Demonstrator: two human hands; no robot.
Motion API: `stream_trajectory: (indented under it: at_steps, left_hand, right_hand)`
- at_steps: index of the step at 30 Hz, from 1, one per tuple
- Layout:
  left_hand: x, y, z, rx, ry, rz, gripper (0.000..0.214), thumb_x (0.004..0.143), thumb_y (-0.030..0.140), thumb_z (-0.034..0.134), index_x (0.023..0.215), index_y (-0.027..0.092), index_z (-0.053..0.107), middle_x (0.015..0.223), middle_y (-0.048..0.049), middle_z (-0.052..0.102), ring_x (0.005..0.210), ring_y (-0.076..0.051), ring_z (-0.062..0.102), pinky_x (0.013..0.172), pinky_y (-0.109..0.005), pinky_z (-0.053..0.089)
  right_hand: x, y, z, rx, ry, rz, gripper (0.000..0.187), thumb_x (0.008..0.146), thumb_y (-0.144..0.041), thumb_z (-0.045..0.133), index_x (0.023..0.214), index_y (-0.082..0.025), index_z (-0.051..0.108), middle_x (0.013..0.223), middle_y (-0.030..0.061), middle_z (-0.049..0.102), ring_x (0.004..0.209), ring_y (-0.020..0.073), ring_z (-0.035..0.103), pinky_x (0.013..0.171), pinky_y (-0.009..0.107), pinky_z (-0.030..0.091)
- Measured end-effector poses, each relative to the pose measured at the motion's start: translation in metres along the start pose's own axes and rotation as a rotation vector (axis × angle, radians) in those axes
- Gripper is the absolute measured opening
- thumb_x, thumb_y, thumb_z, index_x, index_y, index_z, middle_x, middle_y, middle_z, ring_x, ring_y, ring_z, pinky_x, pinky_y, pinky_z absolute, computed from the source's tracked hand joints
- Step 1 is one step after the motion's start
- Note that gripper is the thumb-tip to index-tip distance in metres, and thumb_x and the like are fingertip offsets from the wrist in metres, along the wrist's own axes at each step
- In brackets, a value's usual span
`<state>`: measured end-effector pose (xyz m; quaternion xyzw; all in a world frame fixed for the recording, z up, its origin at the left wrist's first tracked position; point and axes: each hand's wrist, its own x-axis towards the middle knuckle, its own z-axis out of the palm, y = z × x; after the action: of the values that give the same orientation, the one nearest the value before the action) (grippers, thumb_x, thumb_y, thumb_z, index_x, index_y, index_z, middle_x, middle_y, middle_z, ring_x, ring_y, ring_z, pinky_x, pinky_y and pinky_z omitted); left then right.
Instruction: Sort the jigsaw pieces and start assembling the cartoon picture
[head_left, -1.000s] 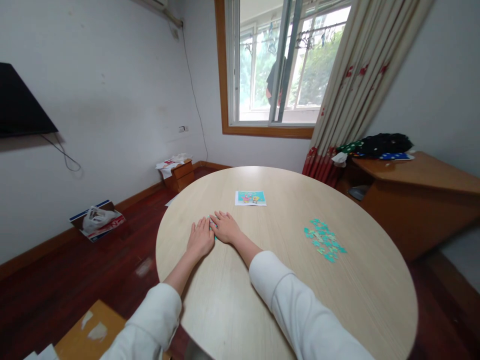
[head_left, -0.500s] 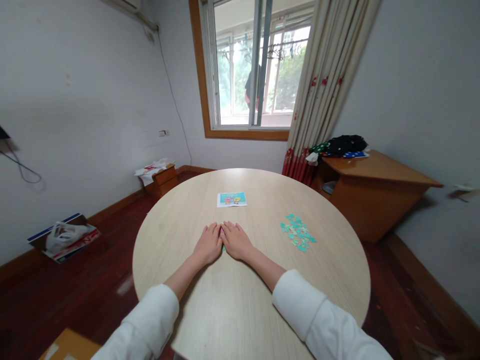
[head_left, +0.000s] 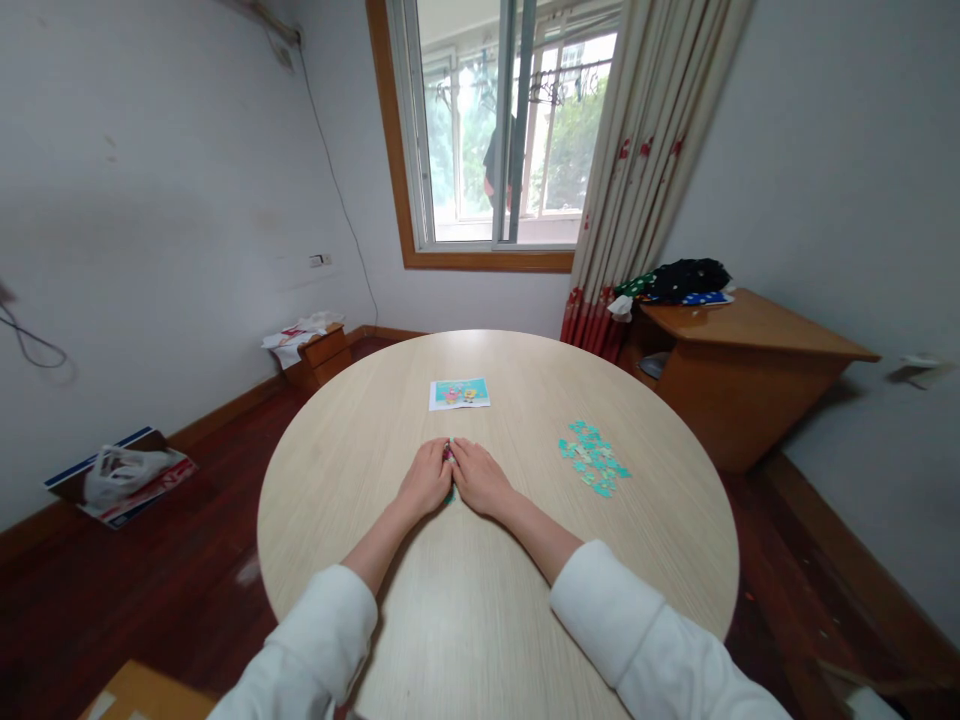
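Side by side near the middle of the round table (head_left: 480, 610), my left hand (head_left: 426, 476) and my right hand (head_left: 481, 479) are curled palm inward around some joined jigsaw puzzle pieces (head_left: 449, 453). Only a thin pink, dark and teal strip of these pieces shows in the gap between the hands. My fingers and palms cover the rest. Just beyond the hands lies a small picture card (head_left: 460, 394) with two cartoon figures on a teal ground. Off to the right, loose teal and pale green puzzle pieces (head_left: 592, 458) are spread in a flat heap.
A wooden desk (head_left: 757, 330) with dark spotted cloth (head_left: 686, 280) on it stands at the right, by the long curtain (head_left: 637, 150). A small cabinet (head_left: 326, 352) is at back left. Cardboard with a plastic bag (head_left: 124, 475) lies on the left floor. Behind the window, a person (head_left: 496, 165) is partly visible.
My hands have drawn in closer around the pieces, with the fingers more curled and the hands tilted inward. The whole view has shifted slightly.
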<state>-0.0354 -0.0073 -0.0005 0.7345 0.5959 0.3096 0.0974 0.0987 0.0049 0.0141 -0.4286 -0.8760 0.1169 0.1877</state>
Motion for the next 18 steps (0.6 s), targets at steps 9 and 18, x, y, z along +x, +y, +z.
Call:
stream_trajectory:
  at_steps: [9,18]
  left_hand:
    - [0.013,-0.004,-0.014,-0.222,0.164,-0.076,0.035,0.08,0.015,0.038,0.111,0.013,0.054,0.115,-0.0121,0.058,0.11,-0.019,0.053,0.099,-0.038,0.039]
    - [-0.009,0.001,-0.022,0.3,-0.297,0.061,0.075,0.084,0.061,0.034,0.141,0.013,0.025,0.149,-0.0152,0.021,0.139,-0.027,0.014,0.111,-0.053,0.006]
  right_hand:
    - [-0.016,0.019,-0.015,-0.063,-0.027,0.028,0.048,0.093,-0.027,0.029,0.135,-0.007,0.038,0.143,0.016,0.035,0.133,0.0238,0.031,0.11,0.043,0.024]
    - [-0.018,0.028,-0.018,-0.096,-0.065,0.079,0.054,0.094,-0.033,0.026,0.142,-0.01,0.027,0.148,0.012,0.025,0.137,0.0214,0.02,0.111,0.041,0.018]
